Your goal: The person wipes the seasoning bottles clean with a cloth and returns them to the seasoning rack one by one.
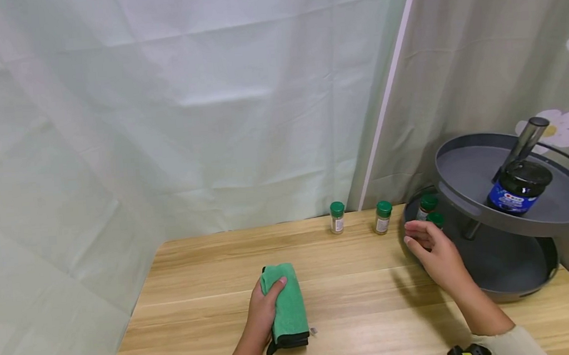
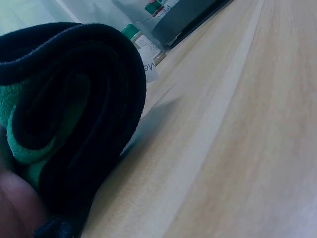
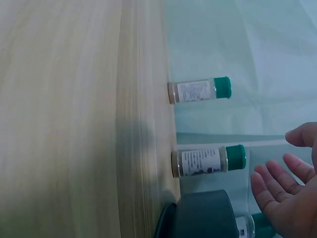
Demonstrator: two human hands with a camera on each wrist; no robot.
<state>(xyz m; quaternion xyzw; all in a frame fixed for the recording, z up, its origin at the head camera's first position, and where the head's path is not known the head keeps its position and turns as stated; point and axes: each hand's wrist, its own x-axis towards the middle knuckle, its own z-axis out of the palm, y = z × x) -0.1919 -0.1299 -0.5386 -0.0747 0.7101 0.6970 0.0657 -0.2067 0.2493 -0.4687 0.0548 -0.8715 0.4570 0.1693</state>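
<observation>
My left hand [image 1: 261,314] grips a folded green cloth [image 1: 290,305] with black edging, thumb on top, over the wooden table. Rolled layers of that cloth fill much of the left wrist view. My right hand [image 1: 442,260] holds nothing; its fingers are loosely bent and apart in the right wrist view. It hovers at the left rim of the lower tray [image 1: 510,271] of a dark grey two-tier stand. Beside its fingertips, two green-capped spice jars, one behind [image 1: 427,204] and one in front [image 1: 435,219], stand in that tray, partly hidden by the hand.
Two more green-capped spice jars, one left [image 1: 337,218] and one right [image 1: 382,217], stand upright along the table's back edge. On the stand's upper tray [image 1: 469,166] sits a dark jar with a blue label [image 1: 513,198], by the central post. Curtains hang behind.
</observation>
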